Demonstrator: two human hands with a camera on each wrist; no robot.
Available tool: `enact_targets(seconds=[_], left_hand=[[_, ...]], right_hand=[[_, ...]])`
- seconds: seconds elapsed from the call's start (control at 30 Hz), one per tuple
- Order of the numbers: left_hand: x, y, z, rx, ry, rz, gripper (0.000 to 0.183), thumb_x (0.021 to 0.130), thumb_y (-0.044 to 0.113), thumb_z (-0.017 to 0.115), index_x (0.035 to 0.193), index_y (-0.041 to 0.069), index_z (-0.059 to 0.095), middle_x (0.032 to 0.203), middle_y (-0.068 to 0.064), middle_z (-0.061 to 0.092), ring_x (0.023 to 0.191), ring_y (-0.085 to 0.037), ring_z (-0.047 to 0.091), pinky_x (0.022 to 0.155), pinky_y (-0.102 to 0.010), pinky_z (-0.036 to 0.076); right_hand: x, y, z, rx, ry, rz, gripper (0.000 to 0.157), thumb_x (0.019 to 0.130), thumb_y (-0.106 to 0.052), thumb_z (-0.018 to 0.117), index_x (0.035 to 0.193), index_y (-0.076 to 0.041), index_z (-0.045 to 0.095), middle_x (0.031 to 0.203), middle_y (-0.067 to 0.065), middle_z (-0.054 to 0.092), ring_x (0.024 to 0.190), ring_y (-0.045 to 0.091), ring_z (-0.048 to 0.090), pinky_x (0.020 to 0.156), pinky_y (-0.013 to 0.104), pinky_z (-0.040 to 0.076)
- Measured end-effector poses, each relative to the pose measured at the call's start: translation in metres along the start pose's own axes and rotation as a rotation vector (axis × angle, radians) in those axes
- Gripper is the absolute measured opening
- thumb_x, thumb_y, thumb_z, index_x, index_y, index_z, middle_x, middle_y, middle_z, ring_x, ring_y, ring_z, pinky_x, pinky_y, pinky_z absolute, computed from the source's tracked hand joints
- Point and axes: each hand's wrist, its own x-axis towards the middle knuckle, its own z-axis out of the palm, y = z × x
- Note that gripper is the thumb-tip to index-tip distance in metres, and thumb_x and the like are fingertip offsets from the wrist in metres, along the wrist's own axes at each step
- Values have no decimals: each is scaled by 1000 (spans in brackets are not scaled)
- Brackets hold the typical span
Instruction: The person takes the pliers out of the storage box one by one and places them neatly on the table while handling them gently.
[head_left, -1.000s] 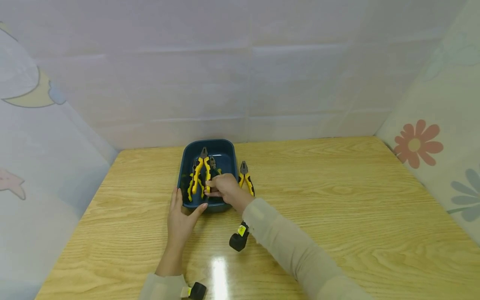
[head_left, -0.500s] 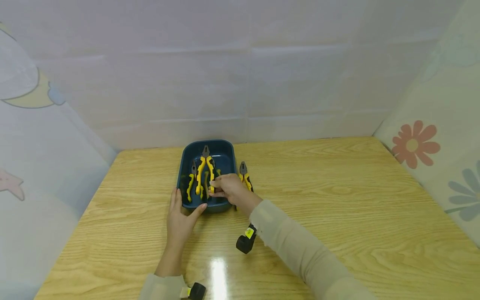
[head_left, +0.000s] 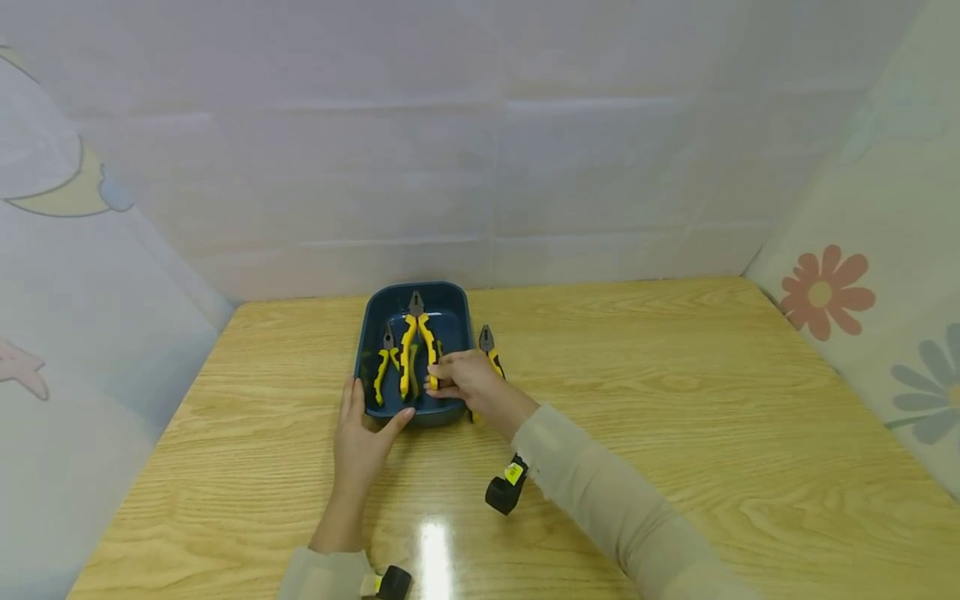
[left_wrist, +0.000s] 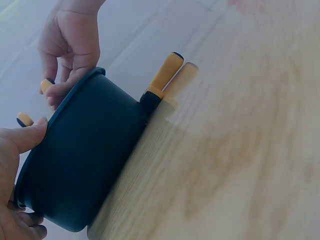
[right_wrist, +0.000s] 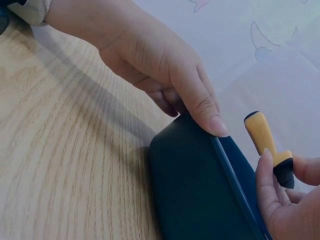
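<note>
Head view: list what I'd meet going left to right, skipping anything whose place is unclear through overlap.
Moon print → left hand → held pliers → right hand → red flower print → grey flower print.

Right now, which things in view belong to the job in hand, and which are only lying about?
Seemingly in use:
combination pliers, in the right hand;
dark blue bin, held by the left hand.

Likely lying about:
smaller pliers inside the bin;
second combination pliers on the table.
</note>
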Motion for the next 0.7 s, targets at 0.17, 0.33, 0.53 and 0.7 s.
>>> enact_targets(seconds=[0.17,0.33,0.53,0.7], left_hand=[[0,0,2,-12,0,-2,95,70,48,65,138,5,14,144,-1,3,128,-25,8,100,-46,16],[1,1,2,-19,-8,7,99,68,54,63,138,4,13,144,-4,4,128,-26,8,100,-47,17],[1,1,3,-15,-5,13,98,69,51,64,138,4,13,144,-5,5,128,-26,8,100,-46,16],[1,1,2,-14,2,18,98,69,50,64,138,2,14,144,-6,6,128,-27,9,100,-46,16]], right_hand=[[-3,-1,-5,1,12,5,32,84,0,53,114,10,49,103,27,52,70,19,60,69,29,49],[-4,-2,-9,-3,10,1,29,84,-1,52,112,10,50,101,27,53,68,17,59,70,28,49],[-4,-1,-14,-20,-8,-17,34,85,1,50,116,13,45,100,27,53,67,16,59,69,29,49],[-5,-1,-18,-19,0,-10,35,85,0,51,117,12,44,100,27,53,73,23,60,69,29,49]])
